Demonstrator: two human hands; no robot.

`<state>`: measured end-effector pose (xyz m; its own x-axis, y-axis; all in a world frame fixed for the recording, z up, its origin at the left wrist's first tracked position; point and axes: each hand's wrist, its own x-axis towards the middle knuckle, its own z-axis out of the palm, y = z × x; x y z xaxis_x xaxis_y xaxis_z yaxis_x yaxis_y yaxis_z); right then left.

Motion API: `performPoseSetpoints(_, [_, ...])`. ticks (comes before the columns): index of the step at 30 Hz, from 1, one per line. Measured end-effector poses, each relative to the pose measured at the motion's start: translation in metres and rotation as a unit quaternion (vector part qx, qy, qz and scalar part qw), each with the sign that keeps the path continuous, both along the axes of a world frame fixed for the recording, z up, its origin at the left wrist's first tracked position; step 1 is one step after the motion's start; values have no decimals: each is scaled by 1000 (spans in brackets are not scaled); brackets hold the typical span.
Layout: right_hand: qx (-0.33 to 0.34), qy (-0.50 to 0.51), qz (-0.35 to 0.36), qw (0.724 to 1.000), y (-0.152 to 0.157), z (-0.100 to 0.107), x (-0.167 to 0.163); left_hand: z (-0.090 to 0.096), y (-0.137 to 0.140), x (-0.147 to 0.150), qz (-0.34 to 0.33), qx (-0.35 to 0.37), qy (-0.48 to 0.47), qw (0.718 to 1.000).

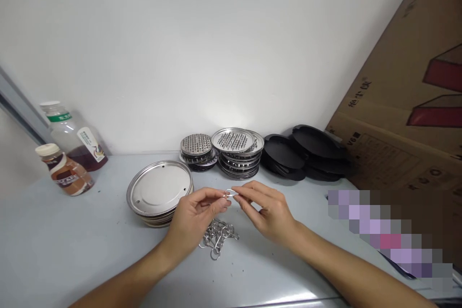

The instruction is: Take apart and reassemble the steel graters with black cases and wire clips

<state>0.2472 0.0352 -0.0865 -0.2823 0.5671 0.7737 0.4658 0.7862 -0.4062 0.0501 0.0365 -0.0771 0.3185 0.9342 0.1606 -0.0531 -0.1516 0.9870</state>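
A big grey table [83, 260]; on it, a stack of round metal plates [159, 190]; above it, the left hand [193, 214] and right hand [270, 209], fingertips pinched almost together; below, a heap of metal rings [217, 236]; between both hands' fingertips, one little wire loop [231, 194] — working it seems the step now; next seems to need a steady pinch.

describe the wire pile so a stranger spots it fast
On the grey table, find the silvery plate stack left of centre. Right of it, partly behind the left hand, lies the wire pile: loose, tangled rings, unlike the stacked plates.
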Motion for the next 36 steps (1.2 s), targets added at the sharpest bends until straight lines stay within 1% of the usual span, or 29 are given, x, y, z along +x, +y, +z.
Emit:
performPoseSetpoints(3, [94, -42, -19, 994, 0, -4, 2, 1, -3, 0, -27, 20, 28, 999])
performPoseSetpoints(5, [137, -66, -32, 988, 0, -4, 2, 1, -4, 0, -29, 18, 30, 999])
performPoseSetpoints(9, [175, -92, -31, 980, -1, -5, 4, 0, -5, 1, -23, -31, -9, 999])
performPoseSetpoints(12, [193, -114, -25, 974, -1, -7, 7, -1, -5, 1, -36, -30, -14, 999])
performPoseSetpoints(15, [205, -138, -20, 969, -1, -9, 10, -2, -5, 1, -50, -18, 6, 999])
performPoseSetpoints(19, [214, -143, -26, 966, -2, -9, 11, -1, -6, 0, -46, -12, 13, 999])
performPoseSetpoints(25, [184, -146, -14, 972, -5, -8, 9, 1, -6, 1, -29, -12, 28, 999])
performPoseSetpoints(29, [187, -158, -22, 969, -6, -7, 9, 2, -6, 1, -30, -13, 29, 999])
performPoseSetpoints(32, [190, -168, -38, 966, -6, -6, 10, 3, -7, 2, -23, -22, 27, 999])
performPoseSetpoints(36, [195, -177, -54, 963, -5, -8, 11, 5, -5, 2, -24, -52, 27, 998])
